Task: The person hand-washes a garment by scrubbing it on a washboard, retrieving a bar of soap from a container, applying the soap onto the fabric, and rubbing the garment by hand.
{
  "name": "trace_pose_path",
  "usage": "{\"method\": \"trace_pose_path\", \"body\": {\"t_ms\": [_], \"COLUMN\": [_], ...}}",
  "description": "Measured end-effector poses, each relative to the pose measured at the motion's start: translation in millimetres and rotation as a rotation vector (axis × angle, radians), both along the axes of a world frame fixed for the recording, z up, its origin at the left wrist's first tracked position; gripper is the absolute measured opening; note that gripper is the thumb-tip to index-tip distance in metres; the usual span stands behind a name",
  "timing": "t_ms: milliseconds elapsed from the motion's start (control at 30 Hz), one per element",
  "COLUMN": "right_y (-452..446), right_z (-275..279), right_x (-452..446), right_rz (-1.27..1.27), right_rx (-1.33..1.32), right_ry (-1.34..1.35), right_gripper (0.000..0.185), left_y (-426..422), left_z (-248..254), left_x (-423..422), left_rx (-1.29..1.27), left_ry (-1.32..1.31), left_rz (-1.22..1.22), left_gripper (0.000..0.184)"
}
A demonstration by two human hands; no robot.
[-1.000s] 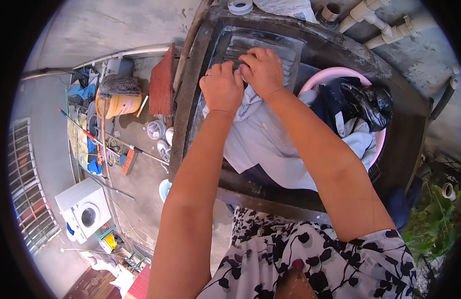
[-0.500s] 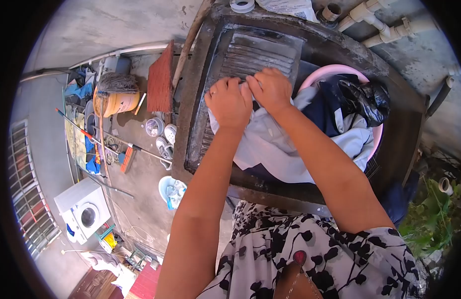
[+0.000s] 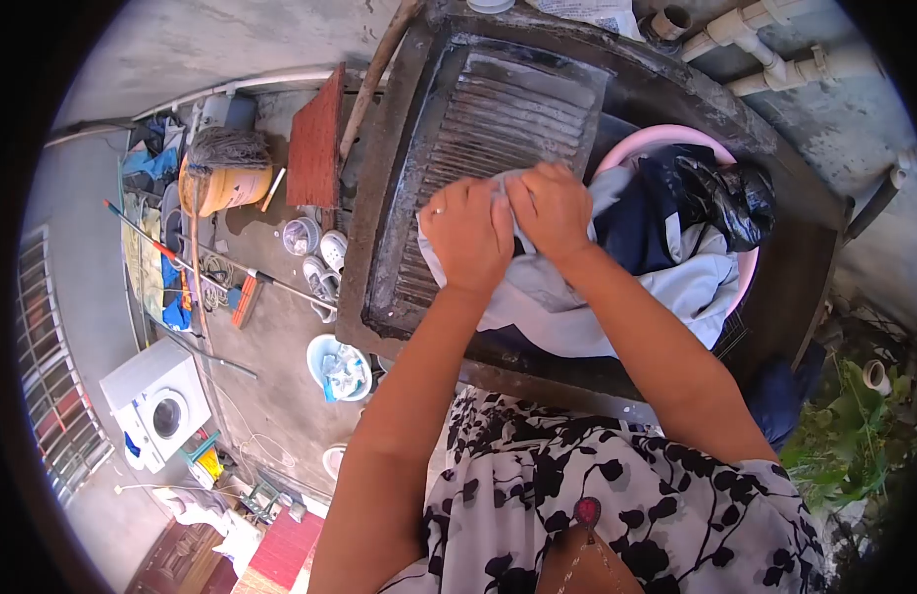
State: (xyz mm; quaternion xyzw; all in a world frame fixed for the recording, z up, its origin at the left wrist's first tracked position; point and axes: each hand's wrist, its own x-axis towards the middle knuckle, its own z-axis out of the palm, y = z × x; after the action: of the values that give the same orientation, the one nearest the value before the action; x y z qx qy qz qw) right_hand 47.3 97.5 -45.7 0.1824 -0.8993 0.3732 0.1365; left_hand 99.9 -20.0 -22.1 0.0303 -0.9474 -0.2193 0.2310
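Note:
Both hands press side by side on a light grey and white garment (image 3: 548, 312) lying over the ridged washboard (image 3: 498, 114) of a dark stone sink. My left hand (image 3: 468, 233) is closed on the cloth, a ring on one finger. Against its thumb, my right hand (image 3: 550, 210) has its fingers curled round the same cloth. The garment trails right towards a pink basin (image 3: 632, 148), where pale and dark navy clothes (image 3: 627, 218) lie heaped. What is gripped under the palms is hidden.
A black plastic bag (image 3: 741, 203) lies over the basin's far side. Left on the floor are a light blue basin (image 3: 325, 356), shoes (image 3: 320, 277), a yellow bucket (image 3: 221, 188) and a broom (image 3: 246, 302). White pipes (image 3: 775, 64) run along the wall at upper right.
Both hands have slid down the washboard towards my body with the garment, uncovering more ridges above them. The camera view has shifted slightly.

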Motion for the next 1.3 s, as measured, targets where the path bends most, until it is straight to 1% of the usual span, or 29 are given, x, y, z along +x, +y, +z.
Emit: {"method": "trace_pose_path", "body": {"t_ms": [67,133,200,233,300,333,400,433,467,500,533,567,633,667,700,733,800,833,900,933,1000,1033,1067,1100,1133,1167,1200,1267,1300], "right_y": [7,3,-20,-31,-45,-40,-29,-15,2,19,35,47,57,55,49,44,43,40,40,38,32,27,20,14,9,8,10,15,15], "right_z": [3,-3,-18,-22,-17,-17,-6,1,2,-1,7,15,10,14,20,21,14,12,12,12,14,10,6,2,-1,-2,-4,-9,-7], "right_x": [19,15,-38,-67,-104,-104,-110,-106,-98,-87,-67,-40,10,32,54,69,71,69,68,69,66,63,64,67,69,69,69,66,65], "right_rz": [0.053,0.104,0.016,-0.019,-0.004,-0.004,-0.147,-0.178,-0.183,-0.184,-0.178,-0.171,0.016,0.027,0.124,0.226,0.227,0.216,0.226,0.225,0.294,0.393,0.423,0.432,0.44,0.44,0.466,0.499,0.507], "right_rx": [0.002,0.014,0.047,0.072,0.212,0.215,-0.149,-0.271,-0.362,-0.449,-0.35,-0.249,-0.089,-0.09,0.109,0.307,0.296,0.289,0.356,0.381,0.333,0.259,0.249,0.287,0.327,0.335,0.335,0.285,0.288], "right_ry": [-0.068,-0.038,0.011,0.014,-0.321,-0.336,-0.486,-0.461,-0.459,-0.46,-0.41,-0.36,-0.129,-0.124,-0.123,-0.125,-0.173,-0.214,-0.16,-0.139,-0.087,-0.106,-0.105,-0.108,-0.108,-0.069,-0.069,0.008,0.02], "right_gripper": [0.026,0.026,0.028,0.03,0.037,0.037,0.043,0.042,0.038,0.035,0.032,0.03,0.039,0.039,0.044,0.05,0.053,0.055,0.058,0.06,0.065,0.067,0.067,0.066,0.066,0.065,0.065,0.064,0.061], "left_y": [2,-8,-25,-31,-31,-31,-41,-52,-49,-42,-36,-32,-48,-56,-59,-56,-48,-45,-50,-63,-93,-111,-135,-151,-164,-181,-193,-198,-200], "left_z": [3,-3,-23,-30,-31,-34,-28,-16,-9,12,27,33,12,-3,-14,-11,-1,13,37,46,67,72,61,57,54,43,34,26,17], "left_x": [17,12,-45,-67,-87,-83,-83,-69,-54,-40,-33,-29,-50,-65,-76,-79,-76,-65,-20,9,66,101,139,180,221,267,311,379,413], "left_rx": [0.053,-0.026,-0.034,-0.039,0.13,0.131,0.829,0.753,0.753,0.422,0.087,-0.024,-0.071,-0.124,-0.085,-0.087,-0.041,-0.056,-0.047,-0.07,-0.01,-0.003,0.06,0.214,0.365,0.365,0.438,0.479,0.548], "left_ry": [0.023,-0.129,-0.067,-0.126,-0.112,-0.127,0.111,0.037,0.043,0.069,0.097,-0.033,-0.069,-0.112,-0.159,-0.169,-0.042,-0.058,0.041,0.004,0.018,-0.034,-0.075,-0.129,-0.237,-0.3,-0.323,-0.318,-0.373], "left_rz": [-0.05,-0.118,-0.085,-0.003,0.17,0.17,0.205,0.118,0.112,-0.088,-0.28,-0.342,-0.322,-0.306,-0.163,-0.148,-0.076,-0.034,-0.066,-0.013,0.026,0.11,0.197,0.331,0.534,0.649,0.749,0.841,0.891], "left_gripper": [0.017,0.016,0.02,0.025,0.025,0.025,0.025,0.027,0.027,0.031,0.038,0.049,0.049,0.049,0.049,0.049,0.048,0.048,0.045,0.045,0.042,0.038,0.036,0.034,0.032,0.03,0.028,0.026,0.025]}}
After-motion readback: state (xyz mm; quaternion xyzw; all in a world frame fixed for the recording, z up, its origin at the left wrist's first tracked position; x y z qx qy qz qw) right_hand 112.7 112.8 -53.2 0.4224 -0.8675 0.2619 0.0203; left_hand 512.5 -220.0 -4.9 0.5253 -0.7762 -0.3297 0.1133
